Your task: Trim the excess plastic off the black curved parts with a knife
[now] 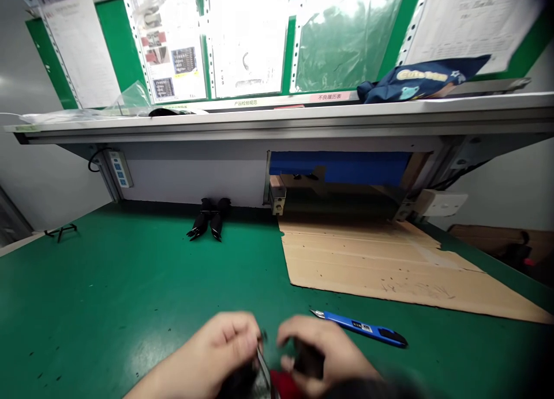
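Note:
Both my hands are close together at the bottom edge of the view, over the green mat [108, 295]. My left hand [225, 344] has its fingers curled around a thin metal tool, maybe tweezers [263, 367], pointing down. My right hand [315, 353] is curled around a small dark part [308, 361] that I cannot make out clearly. Something red [285, 386] shows just below the hands. Motion blurs both hands.
A blue utility knife [363, 328] lies right of my hands, blade pointing left. A cardboard sheet [381, 260] covers the mat at right. Black cutters [210, 220] rest by the back wall. A shelf [277, 119] with a dark blue bag [415, 78] runs overhead.

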